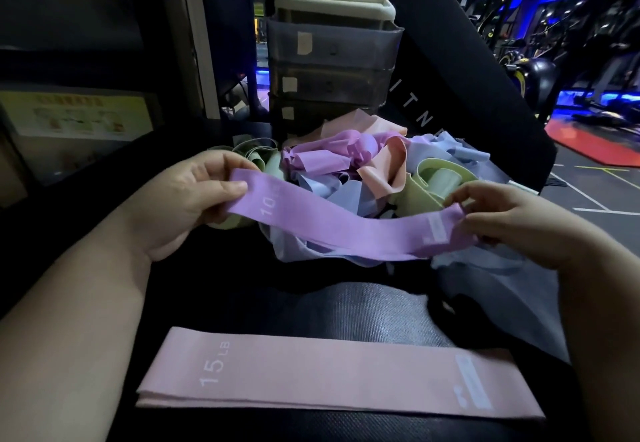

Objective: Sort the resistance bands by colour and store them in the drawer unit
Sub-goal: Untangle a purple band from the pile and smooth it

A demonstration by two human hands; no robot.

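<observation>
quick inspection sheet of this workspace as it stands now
surface: black padded bench, dimly lit
job's things: purple band marked 10, held out over the pile; pink band marked 15 LB, flat at the near edge; mixed pile of bands, purple, blue, pink and green; grey drawer unit behind the pile
clutter: nothing seen
hands: left hand and right hand each pinch one end of the purple band
cables: nothing seen
surroundings: gym machines at right, yellow poster at left
</observation>
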